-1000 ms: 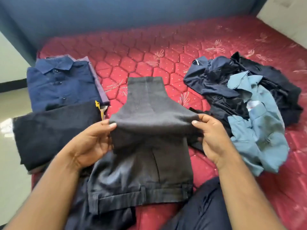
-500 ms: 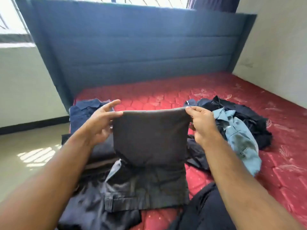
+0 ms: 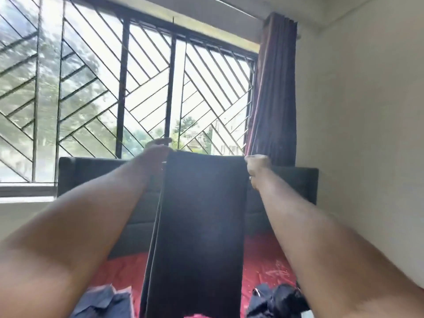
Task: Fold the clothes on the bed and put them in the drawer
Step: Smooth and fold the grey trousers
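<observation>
A barred window fills the background above the headboard. In front of that headboard I see the dark trousers hanging, my left hand and right hand seemingly pinching the top corners, though blurred.
</observation>
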{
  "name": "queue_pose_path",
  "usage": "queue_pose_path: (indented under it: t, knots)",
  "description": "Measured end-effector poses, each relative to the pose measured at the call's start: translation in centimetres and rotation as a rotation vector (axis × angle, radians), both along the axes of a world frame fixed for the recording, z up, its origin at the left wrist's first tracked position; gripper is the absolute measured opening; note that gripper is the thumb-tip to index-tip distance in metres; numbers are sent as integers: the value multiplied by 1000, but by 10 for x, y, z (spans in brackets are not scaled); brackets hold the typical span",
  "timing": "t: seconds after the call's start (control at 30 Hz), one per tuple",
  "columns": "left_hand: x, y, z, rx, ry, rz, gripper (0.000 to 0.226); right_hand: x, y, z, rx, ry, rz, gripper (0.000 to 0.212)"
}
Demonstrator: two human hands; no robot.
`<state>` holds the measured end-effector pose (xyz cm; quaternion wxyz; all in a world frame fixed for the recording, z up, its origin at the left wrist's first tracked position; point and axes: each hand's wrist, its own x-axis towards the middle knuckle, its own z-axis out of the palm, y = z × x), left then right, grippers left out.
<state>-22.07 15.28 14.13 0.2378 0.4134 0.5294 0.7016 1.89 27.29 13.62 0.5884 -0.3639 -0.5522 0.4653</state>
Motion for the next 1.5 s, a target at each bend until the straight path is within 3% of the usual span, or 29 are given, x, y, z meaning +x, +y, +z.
queue_pose_path:
  t: [0.13,0.23,0.33,0.43,0.5,0.57,0.67,0.83,0.97,1.03,1.17,1.27,1.37,1.5]
  knots:
    - [19,-15,1,62,14,32,45,18,-10,-14,129,14,-40,11]
    - [26,-28,-59,18,82,55,37,41,-18,-68,118,-28,18,18]
    - [37,-46,-178,-42,105,59,32,61,-31,-184,17,-60,89,20]
    - [65,-78,-345,-314,184,97,41,92,-59,-348,-234,-276,117,24]
    - [82,-100,-438,-509,255,109,49,117,-80,-432,-269,-488,192,15]
    - [92,-121,-508,-622,306,84,55,134,-98,-486,-333,-649,268,17]
    - [101,-144,-552,-623,315,135,64,146,-111,-514,-338,-701,318,44]
    - [110,-171,-561,-480,542,226,51,156,-125,-499,-219,-701,410,38]
    - [106,-187,-559,-382,838,147,26,161,-138,-488,-155,-700,396,28]
    - [108,-196,-546,-310,885,97,15,166,-149,-479,-203,-667,406,27]
    - [117,-222,-502,-287,739,-6,13,188,-167,-456,-132,-732,449,23]
    - [125,-253,-472,-342,515,-95,17,206,-192,-427,-171,-691,556,24]
    - [126,-266,-442,-343,413,-189,22,213,-204,-390,-196,-639,672,14]
    - [105,-230,-421,-386,266,-303,30,190,-173,-385,-204,-573,524,18]
